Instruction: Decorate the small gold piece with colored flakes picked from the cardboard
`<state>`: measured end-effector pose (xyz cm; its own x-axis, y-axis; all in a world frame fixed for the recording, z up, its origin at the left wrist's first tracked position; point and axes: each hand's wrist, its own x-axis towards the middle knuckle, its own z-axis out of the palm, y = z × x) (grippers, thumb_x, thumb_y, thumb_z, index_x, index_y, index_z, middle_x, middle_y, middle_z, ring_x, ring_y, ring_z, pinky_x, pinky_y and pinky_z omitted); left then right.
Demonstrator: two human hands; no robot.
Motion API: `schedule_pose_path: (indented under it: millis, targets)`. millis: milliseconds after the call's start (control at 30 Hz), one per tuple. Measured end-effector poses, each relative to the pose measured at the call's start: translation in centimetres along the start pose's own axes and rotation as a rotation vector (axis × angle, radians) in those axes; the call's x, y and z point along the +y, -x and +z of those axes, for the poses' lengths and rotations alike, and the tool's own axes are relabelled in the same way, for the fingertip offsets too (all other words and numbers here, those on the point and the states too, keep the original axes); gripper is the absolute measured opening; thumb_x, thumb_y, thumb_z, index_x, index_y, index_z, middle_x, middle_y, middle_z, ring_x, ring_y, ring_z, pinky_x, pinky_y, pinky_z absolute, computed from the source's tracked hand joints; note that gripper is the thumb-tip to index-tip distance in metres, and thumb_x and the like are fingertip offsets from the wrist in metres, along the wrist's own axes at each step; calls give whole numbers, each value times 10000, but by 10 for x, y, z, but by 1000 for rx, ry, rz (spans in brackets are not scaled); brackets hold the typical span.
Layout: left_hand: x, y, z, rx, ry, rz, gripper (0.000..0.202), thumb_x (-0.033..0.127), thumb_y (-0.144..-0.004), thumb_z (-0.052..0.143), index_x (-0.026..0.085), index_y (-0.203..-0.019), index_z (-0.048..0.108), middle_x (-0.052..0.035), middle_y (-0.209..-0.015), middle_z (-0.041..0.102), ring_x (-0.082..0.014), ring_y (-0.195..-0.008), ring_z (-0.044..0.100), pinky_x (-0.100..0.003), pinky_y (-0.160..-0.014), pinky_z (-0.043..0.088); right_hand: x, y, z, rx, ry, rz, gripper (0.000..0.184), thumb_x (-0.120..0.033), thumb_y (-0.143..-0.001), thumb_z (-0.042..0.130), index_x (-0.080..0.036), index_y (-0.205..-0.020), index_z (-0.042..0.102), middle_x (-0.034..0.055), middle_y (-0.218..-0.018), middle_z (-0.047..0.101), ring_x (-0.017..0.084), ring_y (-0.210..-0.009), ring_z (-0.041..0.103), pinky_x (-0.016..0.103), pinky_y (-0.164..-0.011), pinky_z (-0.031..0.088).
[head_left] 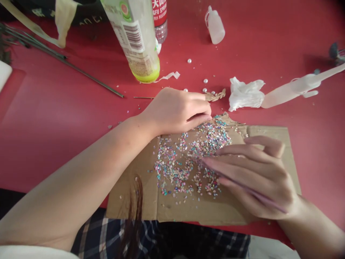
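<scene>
My right hand [258,176] grips a slim purple stick-like tool [258,196], its tip down among many small shiny coloured chips [175,172]. The chips are scattered over a flat piece of brown cardboard [134,190]. My left hand [183,109] lies at the cardboard's far edge, fingers bent and close together, fingertips beside the chips. Whatever may be under its fingers is hidden. Just beyond that hand lies a brown braided piece [217,95], and a thin stem [142,97] shows on its other side.
A tall drink bottle [141,46] and a red-labelled bottle [160,18] stand beyond my left hand. Crumpled tissue [245,95], a translucent squeeze bottle [285,91], a small white bottle [215,27] and loose pearls [189,61] lie on the red table [269,43]. Thin rods [88,75] lie left.
</scene>
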<state>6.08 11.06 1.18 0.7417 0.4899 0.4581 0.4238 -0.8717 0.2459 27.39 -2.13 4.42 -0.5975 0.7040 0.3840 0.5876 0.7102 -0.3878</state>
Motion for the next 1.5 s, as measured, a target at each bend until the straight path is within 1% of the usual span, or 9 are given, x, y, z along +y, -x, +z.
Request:
schedule_pose_path:
  millis: [133, 400, 667, 800, 900, 1067, 1267, 1433, 1500]
  targets:
    - [0, -1, 0, -16, -1, -1, 317, 390, -1005, 479, 247, -897, 741, 10, -869, 734, -132, -710, 671, -298, -530, 332, 7, 2, -1, 84, 127, 130, 274, -116, -902, 650, -239, -1144, 688, 27, -956, 796, 230, -887, 727, 430, -841, 426]
    - [0, -1, 0, -10, 7, 1, 333, 388, -1011, 468, 245, -890, 744, 15, -851, 739, -124, -688, 663, -285, -532, 329, 0, 1, 1, -47, -21, -57, 191, -166, -982, 567, -170, -1129, 689, 12, -1001, 804, 183, -930, 725, 424, -921, 386]
    - [0, -1, -1, -36, 23, -12, 341, 400, -1012, 462, 244, -893, 741, 1, -870, 747, -126, -687, 652, -297, -538, 336, 5, 3, 1, 62, 92, 127, 246, -136, -928, 637, -225, -1152, 683, 26, -956, 796, 221, -900, 729, 432, -851, 452]
    - [0, -1, -1, -31, 15, -7, 333, 397, -1011, 467, 245, -898, 741, 4, -860, 735, -122, -690, 644, -308, -538, 335, 3, 2, 3, -35, 2, 33, 249, -160, -966, 595, -202, -1202, 664, 27, -1038, 792, 209, -962, 723, 451, -955, 404]
    - [0, -1, -1, -25, 13, -4, 320, 389, -1008, 481, 238, -901, 743, 6, -866, 736, -116, -691, 642, -306, -542, 332, 1, 2, 2, -69, -52, -36, 233, -177, -987, 568, -189, -1199, 665, 22, -1049, 794, 202, -984, 719, 441, -952, 388]
    - [0, -1, -1, -29, 5, 1, 328, 399, -1008, 479, 235, -903, 742, -1, -864, 735, -123, -701, 645, -303, -536, 322, 2, 3, 3, 28, 81, 83, 218, -164, -962, 611, -226, -1162, 673, 23, -1004, 798, 207, -918, 728, 438, -913, 411]
    - [1, -1, -2, -40, 8, -9, 336, 411, -1004, 481, 231, -911, 749, -12, -830, 732, -130, -711, 658, -279, -534, 312, 0, 2, 2, -54, -6, -54, 195, -176, -992, 563, -178, -1142, 687, 13, -987, 801, 185, -922, 732, 417, -882, 403]
    - [0, -1, -1, -31, 6, -3, 332, 413, -1007, 475, 241, -906, 741, 2, -838, 725, -125, -688, 648, -293, -531, 322, 1, 2, 1, 23, 59, 75, 193, -168, -961, 604, -230, -1125, 685, 8, -977, 799, 198, -888, 728, 418, -842, 433]
    - [0, -1, 0, -28, 7, -3, 326, 407, -1006, 479, 243, -903, 741, 6, -843, 726, -123, -683, 647, -296, -530, 321, 1, 3, 1, 12, 33, 59, 175, -168, -965, 594, -217, -1106, 686, 14, -963, 797, 198, -876, 726, 423, -841, 429]
